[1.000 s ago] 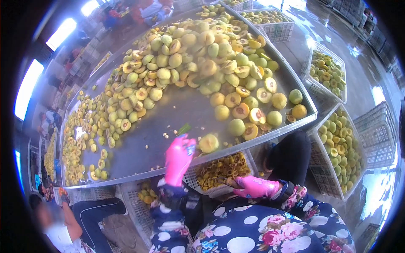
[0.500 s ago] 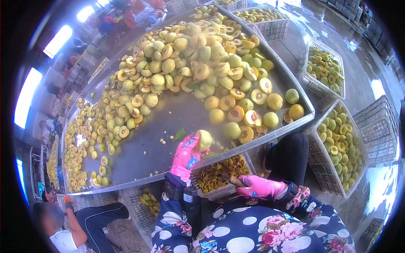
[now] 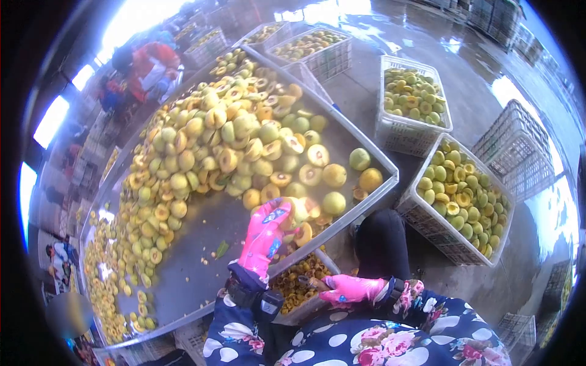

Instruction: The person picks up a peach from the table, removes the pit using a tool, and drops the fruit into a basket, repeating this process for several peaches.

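Observation:
My left hand [image 3: 265,235], in a pink patterned glove, is closed round a yellow-green fruit [image 3: 295,213] above the near edge of the metal table [image 3: 201,244]. Halved and whole fruits [image 3: 226,134] are heaped on the tabletop beyond it. My right hand [image 3: 351,288], also in a pink glove, is closed beside a crate of fruit scraps [image 3: 299,277] below the table edge. A small dark-tipped tool [image 3: 310,282] sticks out from its fingers; the rest of it is hidden. A green leaf [image 3: 221,249] lies on the tabletop.
Crates of fruit [image 3: 467,201] stand on the floor to the right, with another [image 3: 415,97] behind. An empty crate [image 3: 516,146] stands at the far right. A person in red [image 3: 152,67] is beyond the table, and a blurred co-worker's head [image 3: 70,314] is at lower left.
The view has turned to the right, so the table and crates sit further left. My left hand, still holding the fruit, is now nearer the fruits at the table's right corner.

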`<act>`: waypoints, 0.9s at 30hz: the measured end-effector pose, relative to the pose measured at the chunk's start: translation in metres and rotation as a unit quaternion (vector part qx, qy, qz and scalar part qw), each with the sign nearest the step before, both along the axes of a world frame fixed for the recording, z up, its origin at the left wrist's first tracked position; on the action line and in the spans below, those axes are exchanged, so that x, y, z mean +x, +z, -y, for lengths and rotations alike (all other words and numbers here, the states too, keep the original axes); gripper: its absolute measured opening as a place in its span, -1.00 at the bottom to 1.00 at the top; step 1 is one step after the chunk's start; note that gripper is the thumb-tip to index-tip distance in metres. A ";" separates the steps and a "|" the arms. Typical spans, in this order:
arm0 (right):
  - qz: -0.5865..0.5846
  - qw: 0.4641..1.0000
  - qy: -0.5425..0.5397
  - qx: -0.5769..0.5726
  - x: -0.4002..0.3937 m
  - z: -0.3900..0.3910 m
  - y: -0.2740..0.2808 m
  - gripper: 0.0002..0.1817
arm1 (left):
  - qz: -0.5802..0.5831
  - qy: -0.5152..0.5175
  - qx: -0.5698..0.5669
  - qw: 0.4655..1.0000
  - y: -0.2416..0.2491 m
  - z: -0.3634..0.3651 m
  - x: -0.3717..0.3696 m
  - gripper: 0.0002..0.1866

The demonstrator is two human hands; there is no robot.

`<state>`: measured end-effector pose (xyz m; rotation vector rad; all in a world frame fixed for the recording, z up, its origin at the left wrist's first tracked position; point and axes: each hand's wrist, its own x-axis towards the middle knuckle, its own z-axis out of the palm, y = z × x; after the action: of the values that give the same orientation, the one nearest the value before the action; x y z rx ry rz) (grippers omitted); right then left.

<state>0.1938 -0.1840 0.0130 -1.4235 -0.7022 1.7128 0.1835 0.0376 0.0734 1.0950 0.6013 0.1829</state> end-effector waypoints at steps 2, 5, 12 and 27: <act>0.012 1.000 -0.007 -0.002 -0.001 0.002 -0.005 -0.70 | 0.014 -0.020 0.056 0.998 0.005 0.010 0.032 -0.69; 0.008 0.999 -0.022 0.031 -0.006 0.004 -0.027 -0.70 | 0.032 -0.030 0.160 0.986 -0.003 0.017 0.081 -0.66; 0.102 0.992 0.037 0.064 0.007 0.003 -0.019 -0.70 | 0.039 -0.005 0.492 0.870 -0.052 0.035 0.190 -0.52; 0.174 0.968 0.044 0.178 0.005 -0.002 -0.026 -0.68 | -0.051 -0.211 0.808 0.548 -0.071 -0.026 0.192 -0.53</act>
<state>0.1992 -0.1819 -0.0135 -1.4617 -1.2145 1.3224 0.3750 0.0637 0.0025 3.0665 0.0564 0.2385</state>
